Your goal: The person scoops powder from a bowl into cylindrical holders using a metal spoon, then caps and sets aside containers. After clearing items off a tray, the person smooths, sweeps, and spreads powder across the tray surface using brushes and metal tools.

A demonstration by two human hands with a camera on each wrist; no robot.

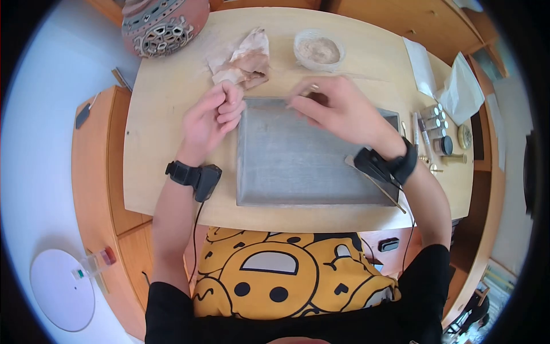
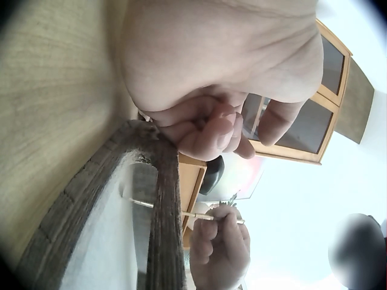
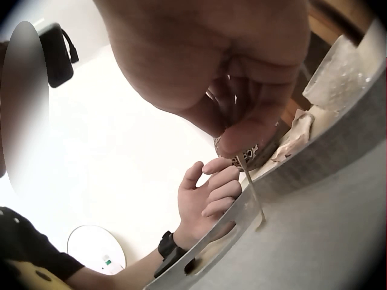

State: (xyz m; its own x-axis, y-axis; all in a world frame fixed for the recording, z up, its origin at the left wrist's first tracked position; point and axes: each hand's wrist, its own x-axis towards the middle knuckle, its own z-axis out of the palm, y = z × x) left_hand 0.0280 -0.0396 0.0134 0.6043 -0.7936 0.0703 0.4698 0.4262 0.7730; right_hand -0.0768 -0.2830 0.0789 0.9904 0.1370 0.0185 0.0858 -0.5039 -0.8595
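Note:
My right hand [image 1: 344,109] is over the far part of a grey wooden tray [image 1: 309,160]. In the right wrist view its thumb and fingers pinch a thin metal stick tool [image 3: 251,190], whose small flattened tip points down over the tray floor. My left hand [image 1: 213,117] is at the tray's far left corner, fingers loosely curled with nothing seen in them. From the left wrist, those fingertips lie right at the tray's dark wooden rim [image 2: 166,211]. Another thin brass tool [image 1: 381,188] leans across the tray's right front edge, partly behind my right wrist.
Beyond the tray lie a crumpled, brown-stained cloth [image 1: 246,63] and a clear bowl of pale powder [image 1: 318,51]. A patterned pot [image 1: 165,28] stands back left. On the right are several small jars [image 1: 440,129], brass pieces [image 1: 434,169] and a plastic bag [image 1: 463,92].

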